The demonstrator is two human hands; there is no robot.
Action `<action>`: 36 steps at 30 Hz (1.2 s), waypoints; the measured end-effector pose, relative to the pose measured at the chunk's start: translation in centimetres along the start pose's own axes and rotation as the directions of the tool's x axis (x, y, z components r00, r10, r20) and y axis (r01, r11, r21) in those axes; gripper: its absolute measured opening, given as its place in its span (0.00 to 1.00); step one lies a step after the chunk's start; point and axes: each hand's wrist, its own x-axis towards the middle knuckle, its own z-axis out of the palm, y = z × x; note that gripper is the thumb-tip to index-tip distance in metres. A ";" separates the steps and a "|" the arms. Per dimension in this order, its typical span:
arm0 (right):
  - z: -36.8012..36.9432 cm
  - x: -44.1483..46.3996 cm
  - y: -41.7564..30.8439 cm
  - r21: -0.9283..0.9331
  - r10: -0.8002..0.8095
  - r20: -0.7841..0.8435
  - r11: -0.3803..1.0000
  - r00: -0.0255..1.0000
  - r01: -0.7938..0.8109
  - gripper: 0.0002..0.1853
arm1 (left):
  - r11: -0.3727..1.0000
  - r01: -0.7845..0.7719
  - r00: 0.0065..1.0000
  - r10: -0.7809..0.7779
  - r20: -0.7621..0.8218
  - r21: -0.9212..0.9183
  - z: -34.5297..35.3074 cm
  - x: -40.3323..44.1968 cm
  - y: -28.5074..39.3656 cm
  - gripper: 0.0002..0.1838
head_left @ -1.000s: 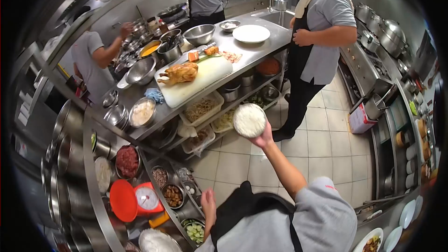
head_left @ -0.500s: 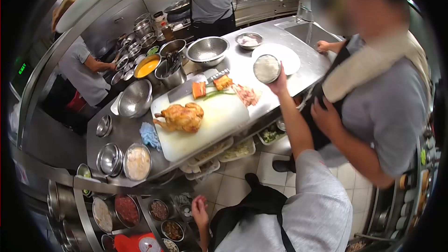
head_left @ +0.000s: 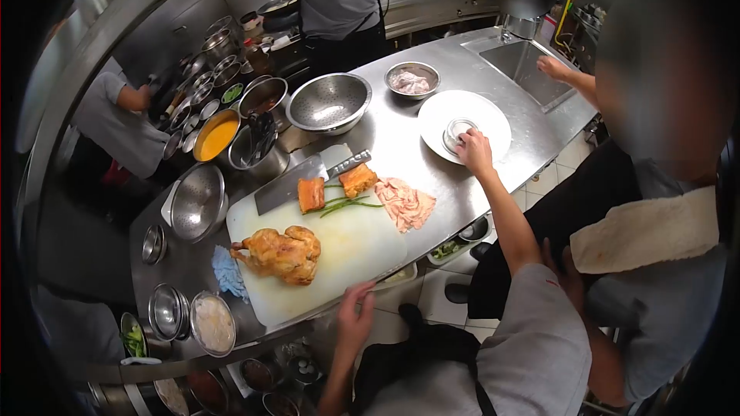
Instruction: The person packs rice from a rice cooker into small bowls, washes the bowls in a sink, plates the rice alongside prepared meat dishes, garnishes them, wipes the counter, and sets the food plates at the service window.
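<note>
The steel counter [head_left: 456, 73] carries the white cutting board [head_left: 362, 258] along its front edge. In its far right corner is the sink [head_left: 532, 73], and before this, near the right end, lies the large white plate [head_left: 493, 119]. The left hand [head_left: 354, 316] appears empty, fingers half bent, by the board's front edge. The right hand [head_left: 475, 150] grips the small bowl [head_left: 454, 131], which is at the plate's middle and seems upside down. I judge it light, stiff and rather slippery; hold it around the foot, fingertips on opposite sides.
</note>
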 end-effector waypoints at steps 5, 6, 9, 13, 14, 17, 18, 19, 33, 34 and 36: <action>2.4 0.1 1.7 -0.050 -0.152 -0.096 0.988 0.984 0.148 0.11 | 0.947 -0.304 0.940 0.281 0.194 0.102 9.8 15.0 2.4 0.12; 2.2 0.8 2.0 -0.140 -0.210 -0.028 0.969 0.977 0.204 0.12 | 0.881 -0.436 0.892 0.394 0.223 0.184 12.8 18.0 0.4 0.13; -0.1 4.9 2.4 0.022 0.019 0.299 0.999 0.954 -0.027 0.14 | 0.841 -0.482 0.852 0.383 0.358 0.246 19.6 25.0 -1.9 0.09; -2.3 6.3 4.1 0.236 0.278 0.269 0.909 0.922 -0.343 0.17 | 0.712 -0.527 0.839 0.352 0.414 0.464 24.0 29.4 -1.6 0.08; -3.1 6.6 4.6 0.295 0.358 0.238 0.859 0.903 -0.418 0.16 | 0.666 -0.571 0.809 0.357 0.468 0.480 24.6 29.8 -1.4 0.07; -4.4 6.2 6.1 0.731 0.592 0.080 0.512 0.802 -0.451 0.18 | 0.490 -0.702 0.707 0.394 0.587 0.516 27.0 31.8 -2.1 0.02; -4.8 5.6 6.3 0.834 0.642 0.040 0.401 0.766 -0.380 0.18 | 0.439 -0.740 0.668 0.382 0.639 0.511 27.3 32.0 -2.3 0.02; -5.4 5.0 6.4 0.869 0.665 0.068 0.327 0.743 -0.371 0.19 | 0.386 -0.774 0.628 0.368 0.686 0.502 27.4 32.3 -2.3 0.02; -8.1 -13.9 -3.8 0.969 0.836 0.039 0.103 0.548 -0.227 0.09 | 0.766 -0.603 0.676 0.342 0.653 0.223 16.7 24.7 6.6 0.13; -6.5 -16.8 -4.5 0.955 0.838 0.096 0.075 0.537 -0.288 0.10 | 0.869 -0.473 0.663 0.241 0.709 0.147 16.2 21.1 7.7 0.11; -7.6 -24.5 -8.4 0.960 0.792 0.279 -0.220 0.544 -0.171 0.09 | 0.876 -0.461 0.589 0.181 0.788 0.143 16.0 15.9 4.2 0.10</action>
